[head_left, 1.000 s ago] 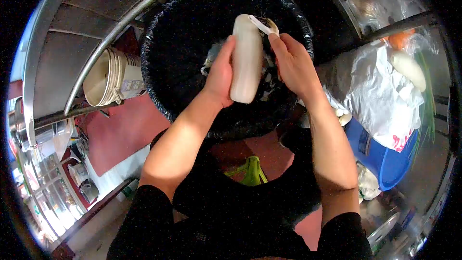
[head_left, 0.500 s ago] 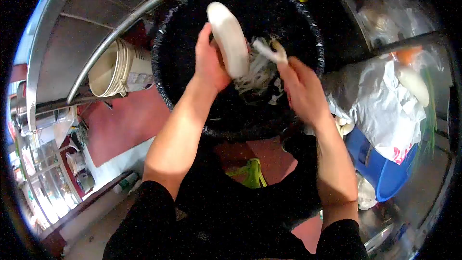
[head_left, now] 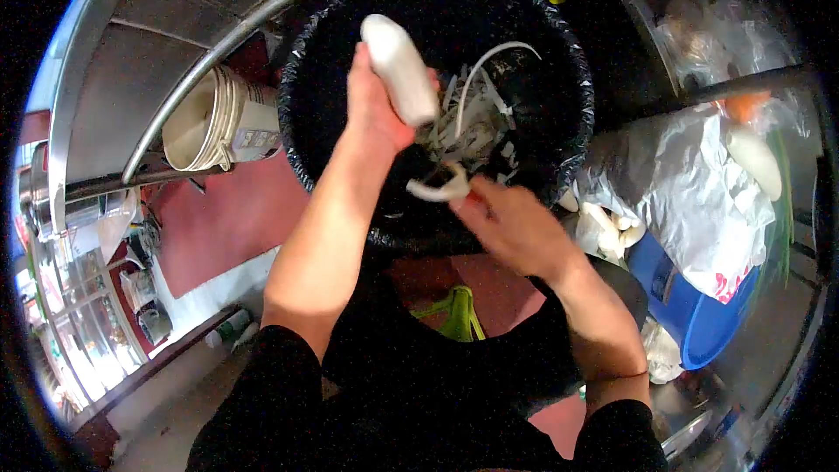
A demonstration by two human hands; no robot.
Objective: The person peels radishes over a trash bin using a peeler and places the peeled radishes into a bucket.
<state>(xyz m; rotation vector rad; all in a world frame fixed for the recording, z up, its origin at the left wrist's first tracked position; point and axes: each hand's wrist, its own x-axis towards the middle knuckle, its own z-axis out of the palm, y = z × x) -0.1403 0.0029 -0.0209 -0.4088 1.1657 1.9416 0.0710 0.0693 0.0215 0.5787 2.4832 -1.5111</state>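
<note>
My left hand (head_left: 374, 112) is wrapped round a long white radish (head_left: 400, 65), tilted over a round bin (head_left: 290, 135) lined with a black bag. My right hand (head_left: 520, 225) is closed on a peeler (head_left: 456, 180), lower and to the right of the radish and apart from it. The peeler's handle is mostly hidden by my fingers, and a pale curved piece shows at its head. A long curled strip of peel (head_left: 472, 83) is above the heap of peelings (head_left: 479, 127) inside the bin.
White buckets (head_left: 214, 122) lie tilted on the left under a metal rail (head_left: 253, 13). To the right are a blue bin (head_left: 695, 315), a crumpled plastic bag (head_left: 690, 201), another white radish (head_left: 753, 162) and some pale vegetables (head_left: 603, 227). A green item (head_left: 456, 313) is on the red floor below.
My right hand with the peeler has moved down and towards me, away from the radish. A long peel strip now shows in the bin. The radish has shifted slightly left.
</note>
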